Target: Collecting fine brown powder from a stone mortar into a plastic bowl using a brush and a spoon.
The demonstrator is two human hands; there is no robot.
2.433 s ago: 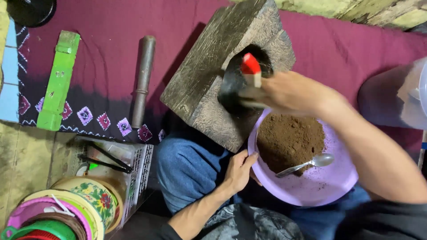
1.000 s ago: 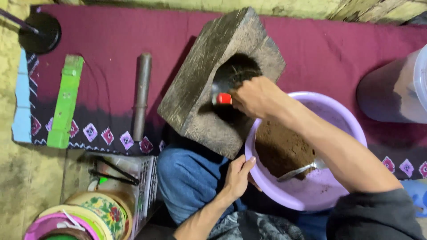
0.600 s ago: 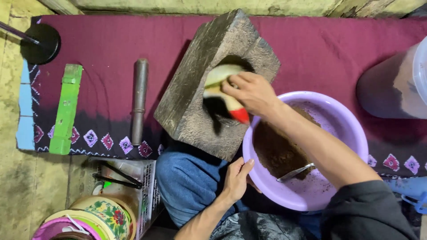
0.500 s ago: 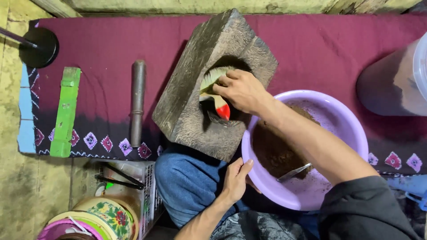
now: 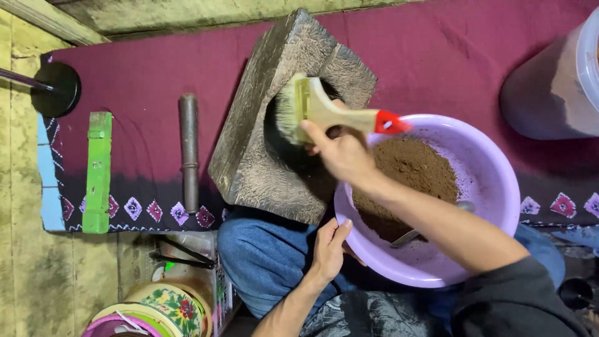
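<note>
My right hand grips a wooden paintbrush with a red handle tip; its pale bristles press into the dark hollow of a tilted stone mortar block. The block leans over the rim of a lilac plastic basin that holds brown powder and a metal spoon. My left hand holds the basin's near edge from below, resting on my blue-trousered knee.
A dark pestle rod and a green wooden bar lie on the maroon cloth to the left. A black round base sits far left. A large translucent container stands right. Patterned bowls sit bottom left.
My right hand has turned the brush, so the bristles now point left into the hollow and the red tip points right. The view has drawn closer. My left hand has stayed on the basin.
</note>
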